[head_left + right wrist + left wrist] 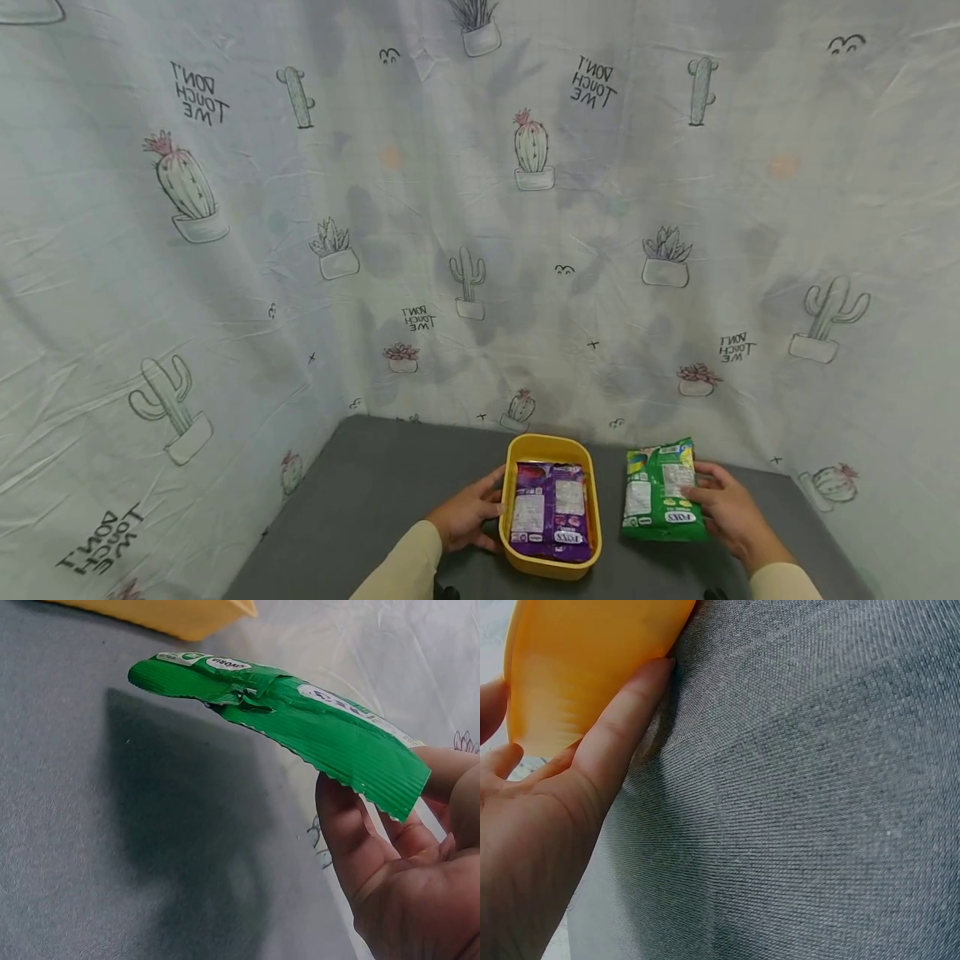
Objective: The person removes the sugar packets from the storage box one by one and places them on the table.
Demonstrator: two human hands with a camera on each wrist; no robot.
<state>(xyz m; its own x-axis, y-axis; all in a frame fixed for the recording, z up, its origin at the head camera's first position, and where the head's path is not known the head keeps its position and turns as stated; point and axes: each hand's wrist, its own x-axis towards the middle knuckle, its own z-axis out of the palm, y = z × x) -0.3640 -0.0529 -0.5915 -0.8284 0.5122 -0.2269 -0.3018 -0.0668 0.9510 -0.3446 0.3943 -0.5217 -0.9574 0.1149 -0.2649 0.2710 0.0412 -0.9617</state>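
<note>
My right hand (731, 510) pinches a green candy bag (651, 500) by its right side. The thumb lies on the bag's printed face and the fingers are underneath. In the right wrist view the green bag (300, 724) is held above the table, casting a shadow below. A yellow rectangular container (551, 570) stands to the left of it, with purple candy bags (550, 512) lying inside. Against the container's left outer wall rests my left hand (468, 512), fingers spread. The left wrist view shows its fingertips touching the yellow wall (577, 667).
The dark grey tabletop (375, 492) extends left of the container and between it and the green bag. A pale cloth printed with cacti (525, 317) hangs behind the table and along both sides.
</note>
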